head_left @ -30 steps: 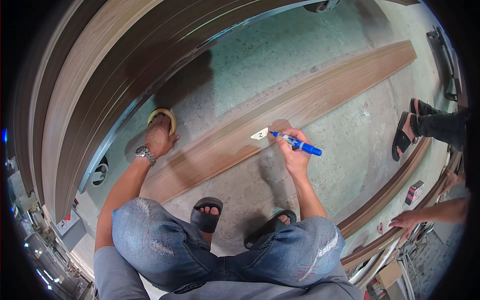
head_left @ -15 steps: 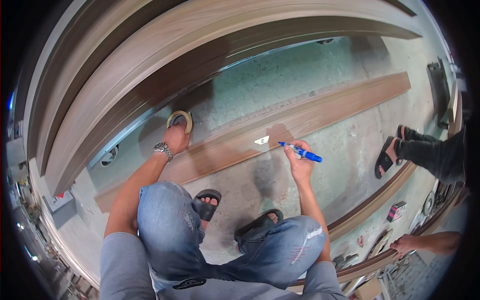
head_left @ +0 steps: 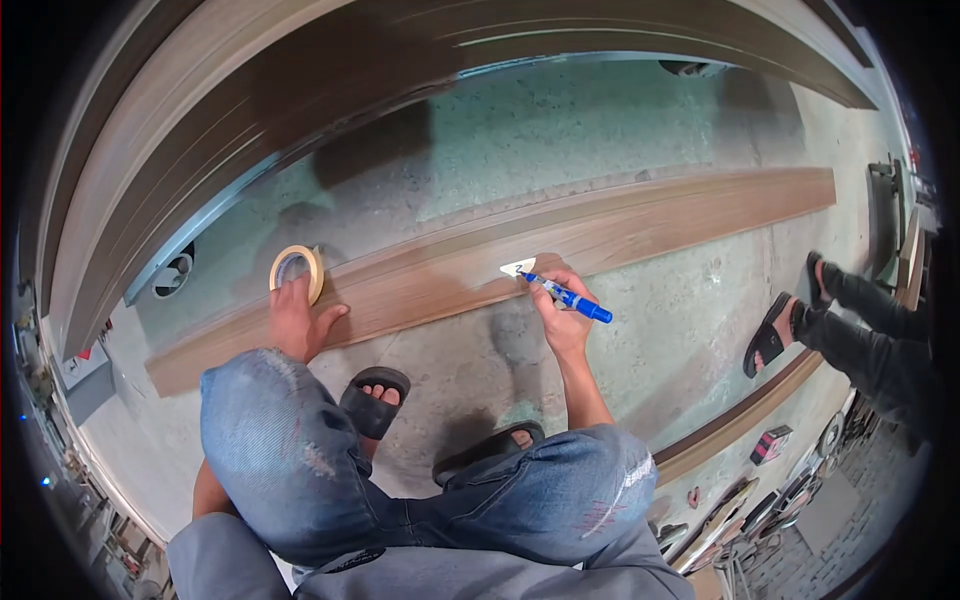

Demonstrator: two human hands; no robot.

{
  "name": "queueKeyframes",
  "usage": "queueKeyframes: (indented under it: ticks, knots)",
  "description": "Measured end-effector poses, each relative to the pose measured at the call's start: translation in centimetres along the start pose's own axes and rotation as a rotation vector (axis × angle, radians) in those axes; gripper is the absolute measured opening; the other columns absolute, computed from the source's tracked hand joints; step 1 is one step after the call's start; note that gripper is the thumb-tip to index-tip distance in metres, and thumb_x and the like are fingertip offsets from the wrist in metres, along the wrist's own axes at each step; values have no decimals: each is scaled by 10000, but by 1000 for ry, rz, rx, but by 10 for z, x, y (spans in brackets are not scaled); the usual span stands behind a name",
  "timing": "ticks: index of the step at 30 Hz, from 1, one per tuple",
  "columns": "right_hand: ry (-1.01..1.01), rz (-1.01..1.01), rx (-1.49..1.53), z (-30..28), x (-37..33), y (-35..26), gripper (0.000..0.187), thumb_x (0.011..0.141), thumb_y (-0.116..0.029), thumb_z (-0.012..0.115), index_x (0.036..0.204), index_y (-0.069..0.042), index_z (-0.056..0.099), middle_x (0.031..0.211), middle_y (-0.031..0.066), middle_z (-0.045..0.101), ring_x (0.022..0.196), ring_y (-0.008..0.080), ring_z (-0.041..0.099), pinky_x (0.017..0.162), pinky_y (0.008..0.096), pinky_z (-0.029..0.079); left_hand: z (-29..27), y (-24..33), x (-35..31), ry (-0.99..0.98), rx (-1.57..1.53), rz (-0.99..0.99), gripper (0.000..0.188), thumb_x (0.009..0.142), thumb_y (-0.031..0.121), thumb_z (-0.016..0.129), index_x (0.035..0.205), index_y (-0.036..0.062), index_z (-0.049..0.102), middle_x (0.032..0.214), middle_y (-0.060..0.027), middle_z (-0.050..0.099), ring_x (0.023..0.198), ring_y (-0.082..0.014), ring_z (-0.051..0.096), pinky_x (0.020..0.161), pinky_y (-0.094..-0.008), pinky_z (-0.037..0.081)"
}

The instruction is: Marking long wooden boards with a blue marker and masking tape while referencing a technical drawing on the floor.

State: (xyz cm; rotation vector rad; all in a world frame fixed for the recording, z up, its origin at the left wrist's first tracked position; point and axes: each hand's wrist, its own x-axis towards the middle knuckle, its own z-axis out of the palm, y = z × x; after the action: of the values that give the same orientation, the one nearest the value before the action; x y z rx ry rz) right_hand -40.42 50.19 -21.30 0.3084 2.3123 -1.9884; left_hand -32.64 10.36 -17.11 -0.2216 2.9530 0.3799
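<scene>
A long brown wood-grain plank (head_left: 640,225) lies flat on the concrete floor in front of my knees. My right hand (head_left: 563,310) grips a blue marker (head_left: 570,298) whose tip touches a small white piece of tape (head_left: 517,267) stuck near the plank's front edge. My left hand (head_left: 295,320) rests on the plank's left part, its fingers around a roll of beige masking tape (head_left: 297,270) that stands on edge. I squat in jeans and black sandals.
A stack of long wood-grain panels (head_left: 300,110) leans across the back. Another person's legs in black sandals (head_left: 790,325) stand at the right. A second plank (head_left: 740,420) lies at the lower right, beside scattered tools and a small red-and-black box (head_left: 772,444).
The view has tilted so the plank now lies more level. My left forearm is now hidden behind my knee. Both hands keep their hold on the tape roll and the marker.
</scene>
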Motion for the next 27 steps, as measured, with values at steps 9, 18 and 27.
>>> queueKeyframes:
  ticks: [9,18,27]
  knots:
    - [33,-146,-79,6,-2,-6,145,752,-8,788,872,-8,708,794,72,653,705,143,596,645,276,465,4,-3,3,-40,24,7,740,749,433,817,1266,-19,543,1097,-213,610,1026,-424,537,912,-489,404]
    - [42,-182,-72,8,-2,-4,154,754,-14,793,884,-7,711,788,69,646,683,142,573,627,276,449,2,-3,6,-75,28,-1,750,743,444,817,1269,-12,537,1115,-217,603,1027,-429,529,902,-492,405]
    - [45,-230,-114,10,-1,-7,156,743,-15,786,874,-5,703,769,81,638,666,151,576,611,277,450,0,-1,6,-86,23,-5,736,748,425,820,1261,-20,536,1125,-225,597,1034,-441,522,910,-503,403]
